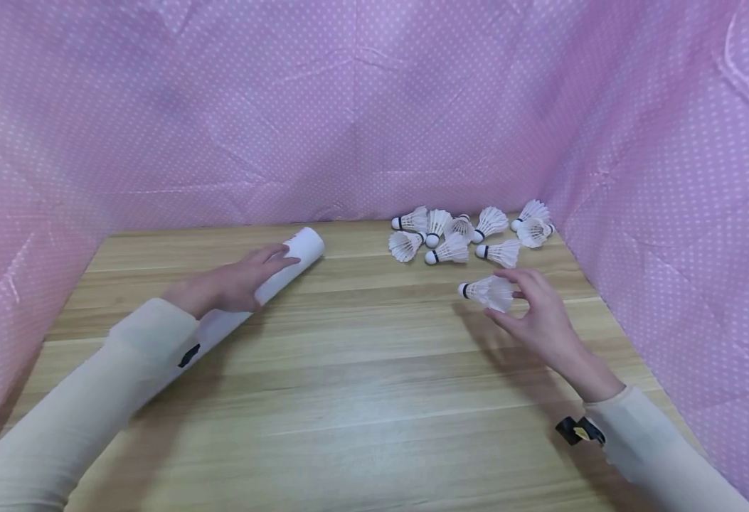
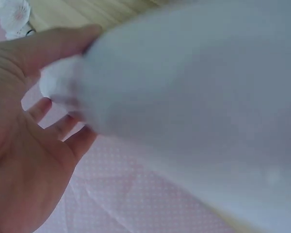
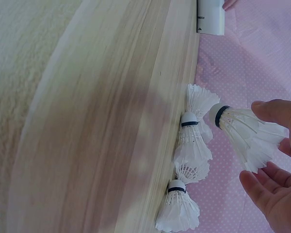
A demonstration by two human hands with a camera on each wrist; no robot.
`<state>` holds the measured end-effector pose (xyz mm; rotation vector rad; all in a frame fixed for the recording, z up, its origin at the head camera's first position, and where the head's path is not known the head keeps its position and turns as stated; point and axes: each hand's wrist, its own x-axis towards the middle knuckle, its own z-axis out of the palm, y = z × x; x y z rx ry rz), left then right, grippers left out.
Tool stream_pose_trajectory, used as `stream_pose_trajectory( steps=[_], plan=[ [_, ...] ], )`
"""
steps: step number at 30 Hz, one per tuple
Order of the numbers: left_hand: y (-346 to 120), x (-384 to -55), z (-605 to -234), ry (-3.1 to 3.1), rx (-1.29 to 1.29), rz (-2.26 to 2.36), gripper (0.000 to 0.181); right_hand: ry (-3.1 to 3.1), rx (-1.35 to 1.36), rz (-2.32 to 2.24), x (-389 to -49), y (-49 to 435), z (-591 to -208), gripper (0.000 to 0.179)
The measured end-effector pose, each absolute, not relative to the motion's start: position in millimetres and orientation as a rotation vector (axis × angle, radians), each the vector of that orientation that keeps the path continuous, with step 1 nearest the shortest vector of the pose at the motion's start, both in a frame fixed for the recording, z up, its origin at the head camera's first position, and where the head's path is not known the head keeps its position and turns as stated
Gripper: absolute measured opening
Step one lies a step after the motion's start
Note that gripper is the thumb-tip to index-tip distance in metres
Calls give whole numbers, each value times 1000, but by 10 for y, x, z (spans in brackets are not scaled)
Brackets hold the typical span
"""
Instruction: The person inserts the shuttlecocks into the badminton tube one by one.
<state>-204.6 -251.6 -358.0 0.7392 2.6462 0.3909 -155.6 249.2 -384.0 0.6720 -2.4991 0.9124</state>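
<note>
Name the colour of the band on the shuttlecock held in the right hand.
The band is near-black, clearest in the right wrist view.

Lane between tube (image 1: 227, 323) and shuttlecock cluster (image 1: 452, 249); cluster blocks far right, gaps seemingly tight.

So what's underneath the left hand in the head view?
The left hand grips a white tube, with the wooden table below. The tube surface under the palm is hidden, and the sleeve covers more.

Shuttlecocks (image 1: 451, 249) lie back right on the table (image 1: 361, 405), the tube (image 1: 278, 283) to their left.
</note>
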Motion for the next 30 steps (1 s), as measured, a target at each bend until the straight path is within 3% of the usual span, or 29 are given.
stream_pose_trajectory(
  steps=[8, 13, 25, 30],
  plan=[
    [-2527, -1916, -3617, 2734, 953, 232, 118, -2493, 677, 924, -1557, 2483, -3851, 69],
    [-2593, -1888, -3731, 2815, 1022, 297, 113, -2483, 693, 923, -1561, 2474, -3846, 69],
    [-2719, -1788, -3698, 3105, 427, 477, 112, -2465, 678, 985, -1575, 2450, -3827, 68],
    [-2738, -1749, -3717, 3139, 300, 482, 112, -2462, 671, 990, -1579, 2449, -3833, 68]
  ],
)
